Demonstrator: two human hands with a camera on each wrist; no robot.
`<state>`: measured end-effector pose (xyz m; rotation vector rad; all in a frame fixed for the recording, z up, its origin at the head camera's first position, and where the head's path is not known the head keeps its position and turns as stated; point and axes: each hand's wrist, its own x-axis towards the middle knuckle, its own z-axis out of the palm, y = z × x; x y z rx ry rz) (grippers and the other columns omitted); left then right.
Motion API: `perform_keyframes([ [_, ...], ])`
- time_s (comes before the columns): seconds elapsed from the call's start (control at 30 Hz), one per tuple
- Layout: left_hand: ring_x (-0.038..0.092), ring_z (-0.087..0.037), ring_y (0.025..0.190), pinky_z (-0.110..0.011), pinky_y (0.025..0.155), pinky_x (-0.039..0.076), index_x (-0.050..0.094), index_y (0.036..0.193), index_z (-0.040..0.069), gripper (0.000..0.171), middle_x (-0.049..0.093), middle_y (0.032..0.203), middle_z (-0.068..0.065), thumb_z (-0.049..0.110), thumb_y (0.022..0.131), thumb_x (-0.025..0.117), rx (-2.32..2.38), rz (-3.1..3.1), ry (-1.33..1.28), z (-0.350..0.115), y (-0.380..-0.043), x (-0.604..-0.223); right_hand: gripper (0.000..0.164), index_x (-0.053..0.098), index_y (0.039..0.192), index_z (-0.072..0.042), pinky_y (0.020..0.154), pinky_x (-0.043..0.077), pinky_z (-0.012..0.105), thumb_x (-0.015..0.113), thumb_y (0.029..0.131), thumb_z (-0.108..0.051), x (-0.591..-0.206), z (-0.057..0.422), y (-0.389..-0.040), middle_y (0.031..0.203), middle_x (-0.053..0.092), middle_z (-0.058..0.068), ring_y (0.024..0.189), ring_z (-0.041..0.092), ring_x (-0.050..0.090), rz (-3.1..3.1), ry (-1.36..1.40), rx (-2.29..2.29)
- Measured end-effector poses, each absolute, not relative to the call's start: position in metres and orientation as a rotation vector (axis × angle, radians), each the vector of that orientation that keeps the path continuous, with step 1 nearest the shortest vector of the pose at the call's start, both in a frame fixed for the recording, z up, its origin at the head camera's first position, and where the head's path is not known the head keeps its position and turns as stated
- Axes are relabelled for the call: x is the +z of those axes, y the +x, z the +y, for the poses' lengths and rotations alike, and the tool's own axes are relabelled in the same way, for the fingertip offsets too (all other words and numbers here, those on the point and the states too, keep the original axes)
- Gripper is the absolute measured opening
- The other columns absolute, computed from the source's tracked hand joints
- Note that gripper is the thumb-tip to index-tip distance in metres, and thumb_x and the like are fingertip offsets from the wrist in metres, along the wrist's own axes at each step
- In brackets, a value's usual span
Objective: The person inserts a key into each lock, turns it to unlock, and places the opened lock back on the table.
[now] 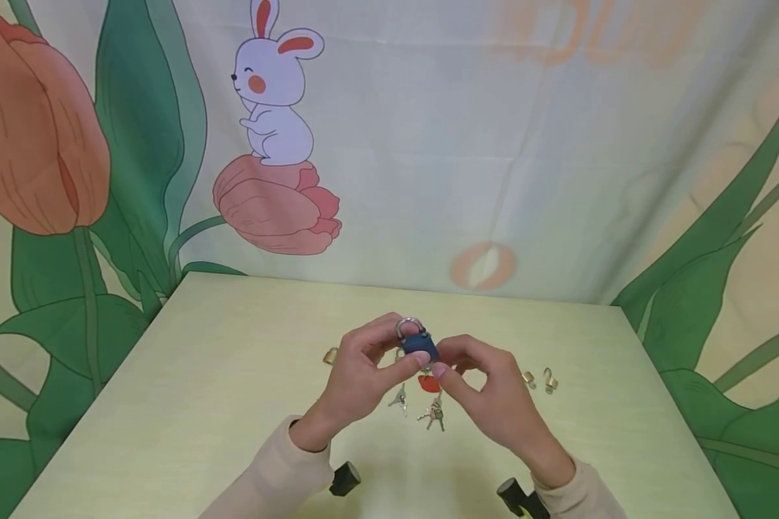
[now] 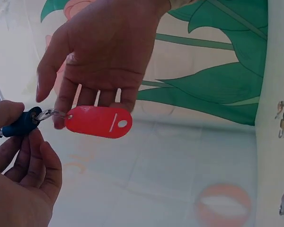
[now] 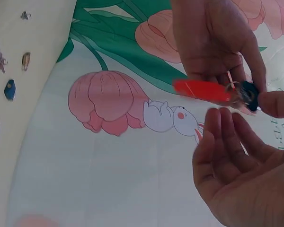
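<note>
My left hand (image 1: pixel 363 367) holds a small blue padlock (image 1: pixel 420 344) by its body, the thumb across its front. Its silver shackle (image 1: pixel 410 322) points up. From the lower end hangs a metal ring (image 2: pixel 49 114) with a red key tag (image 2: pixel 99 121); whether a key sits in the lock I cannot tell. Close beside that end is my right hand (image 1: pixel 493 386). In the left wrist view, its thumb and index finger stand apart around the ring. The right wrist view shows its thumb (image 3: pixel 277 103) over the padlock's edge, and the tag (image 3: pixel 203 90) is blurred.
Several bunches of keys (image 1: pixel 435 414) lie on the pale table below the hands. Brass padlocks (image 1: pixel 550 380) are at the right, another brass padlock (image 1: pixel 329 355) at the left. A second blue padlock (image 3: pixel 10 90) shows in the right wrist view. A printed cloth (image 1: pixel 415 180) hangs behind.
</note>
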<state>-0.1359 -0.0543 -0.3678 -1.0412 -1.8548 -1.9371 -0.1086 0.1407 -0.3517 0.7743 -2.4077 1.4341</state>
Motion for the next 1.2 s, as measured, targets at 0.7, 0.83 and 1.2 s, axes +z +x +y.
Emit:
perform_keyframes([
  [0.7, 0.061, -0.01, 0.078, -0.014, 0.074, 0.051, 0.068, 0.094, 0.011, 0.018, 0.066, 0.092, 0.002, 0.006, 0.08, 0.079, -1.248, -1.955, -1.092, -0.053, -0.143, -0.387, 0.019, 0.07, 0.099, -0.017, 0.066, 0.044, 0.016, 0.078, 0.083, -0.011, -0.346, 0.138, -0.109, 0.098, 0.065, -0.007, 0.083, 0.004, 0.058, -2.161, 0.945, 1.106],
  [0.83, 0.06, -0.009, 0.077, -0.014, 0.072, 0.051, 0.068, 0.093, 0.011, 0.018, 0.065, 0.091, 0.002, 0.004, 0.08, 0.078, -1.227, -1.944, -1.082, -0.053, -0.143, -0.387, 0.015, 0.069, 0.094, -0.018, 0.064, 0.045, 0.019, 0.078, 0.083, -0.011, -0.347, 0.137, -0.109, 0.093, 0.066, -0.008, 0.08, 0.004, 0.059, -2.151, 0.925, 1.113],
  [1.2, 0.062, -0.014, 0.076, -0.022, 0.069, 0.054, 0.067, 0.091, 0.005, 0.027, 0.063, 0.087, -0.003, 0.005, 0.071, 0.086, -0.834, -1.86, -0.919, -0.049, -0.147, -0.386, 0.013, 0.066, 0.085, -0.019, 0.062, 0.05, 0.024, 0.076, 0.085, -0.01, -0.356, 0.129, -0.105, 0.077, 0.065, -0.007, 0.072, 0.004, 0.058, -2.202, 0.783, 1.205],
])
